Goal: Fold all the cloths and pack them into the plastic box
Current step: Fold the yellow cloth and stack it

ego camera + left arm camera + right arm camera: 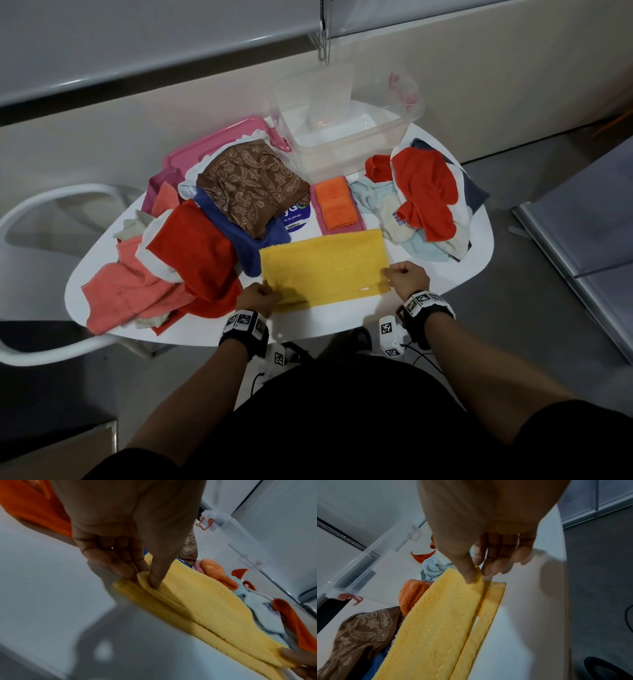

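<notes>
Between both hands (258,298) (407,279), the yellow cloth (322,267) lies pinched at its corners.

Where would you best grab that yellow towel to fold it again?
Probably at its two short ends, from the sides. The yellow towel lies flat, already doubled; the left hand and right hand pinch the upper layer's near corners there.

A white rounded table (455,274) stands on a grey floor (513,342) before a beige wall (479,85). A white chair (51,205) sits left; grey panels (589,212) lie right.
</notes>
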Demonstrator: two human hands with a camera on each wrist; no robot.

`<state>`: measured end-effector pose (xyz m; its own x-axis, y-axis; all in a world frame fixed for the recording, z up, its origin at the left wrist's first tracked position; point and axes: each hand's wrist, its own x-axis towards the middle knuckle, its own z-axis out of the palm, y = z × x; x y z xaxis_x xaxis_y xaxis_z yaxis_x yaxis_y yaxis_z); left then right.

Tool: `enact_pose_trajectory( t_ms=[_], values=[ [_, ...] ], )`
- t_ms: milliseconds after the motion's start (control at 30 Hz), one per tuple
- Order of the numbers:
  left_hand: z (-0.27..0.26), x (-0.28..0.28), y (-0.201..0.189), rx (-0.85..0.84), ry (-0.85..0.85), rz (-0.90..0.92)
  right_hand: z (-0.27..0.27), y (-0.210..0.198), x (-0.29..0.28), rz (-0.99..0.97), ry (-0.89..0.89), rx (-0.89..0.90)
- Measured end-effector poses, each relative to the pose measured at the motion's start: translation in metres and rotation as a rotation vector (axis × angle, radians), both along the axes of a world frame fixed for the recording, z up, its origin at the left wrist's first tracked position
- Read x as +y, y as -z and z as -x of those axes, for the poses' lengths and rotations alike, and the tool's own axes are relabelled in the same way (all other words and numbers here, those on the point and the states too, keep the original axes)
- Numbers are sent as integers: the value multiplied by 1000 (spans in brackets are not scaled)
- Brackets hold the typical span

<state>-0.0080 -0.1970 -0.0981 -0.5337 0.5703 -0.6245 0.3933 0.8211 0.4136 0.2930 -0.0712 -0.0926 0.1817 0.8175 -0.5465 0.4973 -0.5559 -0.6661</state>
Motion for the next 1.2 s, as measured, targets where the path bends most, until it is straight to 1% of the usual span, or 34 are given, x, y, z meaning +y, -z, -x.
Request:
enact_pose_trajectory(
  t_ms=[100,200,267,400,600,667,800,867,933,967,1033,1067,1133,1200],
  values=[
    [2,-5,-6,-74,-67,-91,-4,-2,-3,14,26,140],
    [6,-12,-5,-80,-66,-63,-10,3,-6,94,-15,146],
    [5,-15,-3,-51,-56,-38,-12,2,-8,109,-76,95],
    [-1,-17,-5,13,-8,-71,-6,-7,-3,72,-237,-41],
    [-2,-20,-1,34,-10,-84,2,-10,-2,78,-301,-113],
    [-2,-20,1,16,-20,-74,6,-9,-5,57,-353,-149],
    [2,-26,4,-69,-115,-72,10,-7,-8,41,-418,-239],
    [5,-29,4,-69,-115,-13,8,-7,-8,48,-440,-341],
    [8,-32,3,-32,-67,42,7,-9,-9,47,-494,-457],
    [9,-32,1,-5,-30,34,7,-11,-9,41,-512,-485],
    [8,-28,-3,84,75,-64,10,-14,-7,-5,-561,-471],
    [5,-24,-5,134,158,-130,13,-14,-6,-41,-598,-447],
    [-4,-13,-7,208,383,-239,22,-11,-7,-111,-718,-377],
    [-15,-3,-6,249,613,-261,30,-6,-12,-112,-878,-343]
  ],
)
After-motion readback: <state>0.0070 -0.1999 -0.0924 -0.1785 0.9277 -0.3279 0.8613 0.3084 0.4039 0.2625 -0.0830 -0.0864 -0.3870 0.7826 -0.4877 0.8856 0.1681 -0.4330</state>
